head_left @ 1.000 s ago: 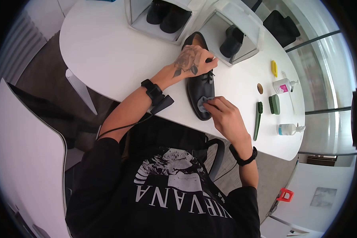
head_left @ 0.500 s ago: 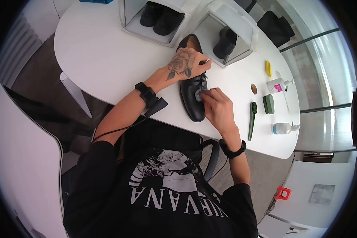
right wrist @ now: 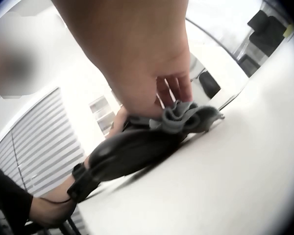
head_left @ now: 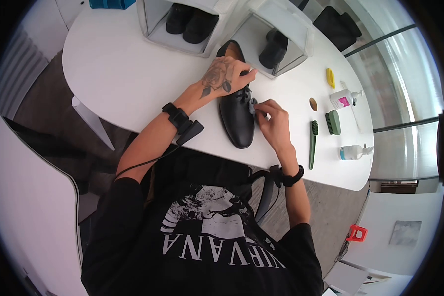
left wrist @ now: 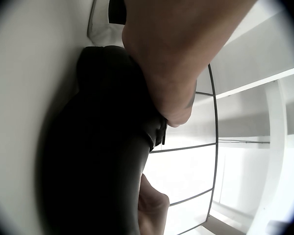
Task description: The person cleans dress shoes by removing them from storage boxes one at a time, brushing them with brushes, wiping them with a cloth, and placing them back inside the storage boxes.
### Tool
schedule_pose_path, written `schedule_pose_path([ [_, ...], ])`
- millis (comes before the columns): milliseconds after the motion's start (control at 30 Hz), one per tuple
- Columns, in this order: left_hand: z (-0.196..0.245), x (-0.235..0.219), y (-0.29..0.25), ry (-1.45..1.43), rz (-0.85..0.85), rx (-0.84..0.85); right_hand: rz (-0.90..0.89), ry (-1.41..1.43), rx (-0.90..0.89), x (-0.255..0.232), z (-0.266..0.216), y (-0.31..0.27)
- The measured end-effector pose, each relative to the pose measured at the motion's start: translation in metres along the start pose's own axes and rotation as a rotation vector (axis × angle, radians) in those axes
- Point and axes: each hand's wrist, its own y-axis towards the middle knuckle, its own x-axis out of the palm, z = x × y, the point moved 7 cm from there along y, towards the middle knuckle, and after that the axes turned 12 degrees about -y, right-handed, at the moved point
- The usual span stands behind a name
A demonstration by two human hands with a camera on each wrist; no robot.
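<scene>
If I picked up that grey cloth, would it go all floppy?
Probably floppy: the grey cloth bunches into loose folds in the right hand. Likely light too: it looks thin and much smaller than the black shoe.

R hand (head_left: 274, 126) w/ grey cloth (head_left: 252, 106) — moved from toe (head_left: 240, 137) of blk shoe (head_left: 234, 116) — now at its side, nr laces (head_left: 244, 92).

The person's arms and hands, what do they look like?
Both arms have short black sleeves and black wrist straps. A dark cable runs along the left forearm. The left hand has a leafy rose tattoo; I see none on the right hand.
</scene>
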Motion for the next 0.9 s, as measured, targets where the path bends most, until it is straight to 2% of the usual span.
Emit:
schedule_pose_path([
  [133, -0.003, -0.001, 0.001, -0.016, 0.068, 0.034, -0.080, -0.025, -0.062, -0.010, -0.023, -0.020],
  [200, -0.007, 0.003, 0.000, -0.043, 0.031, 0.000, -0.098, 0.014, -0.065, -0.013, -0.034, -0.031],
  [267, -0.002, 0.007, 0.004, -0.016, 0.007, 0.020, -0.122, -0.037, -0.162, -0.017, -0.052, -0.034],
  [433, -0.002, 0.007, 0.005, 0.024, 0.009, 0.008, -0.063, -0.178, -0.311, -0.013, -0.060, -0.014],
  [500, -0.011, 0.010, 0.005, 0.035, 0.020, -0.066, -0.060, -0.254, -0.413, -0.004, -0.066, -0.001],
  [600, -0.010, 0.008, 0.004, 0.043, 0.020, 0.019, -0.098, -0.322, -0.447, 0.001, -0.075, 0.004],
  [800, -0.004, 0.008, 0.004, -0.004, 0.053, -0.011, -0.154, -0.152, -0.426, -0.014, -0.095, -0.034],
  [900, -0.005, 0.008, 0.001, -0.009, 0.090, 0.048, -0.178, -0.211, -0.458, -0.014, -0.103, -0.033],
])
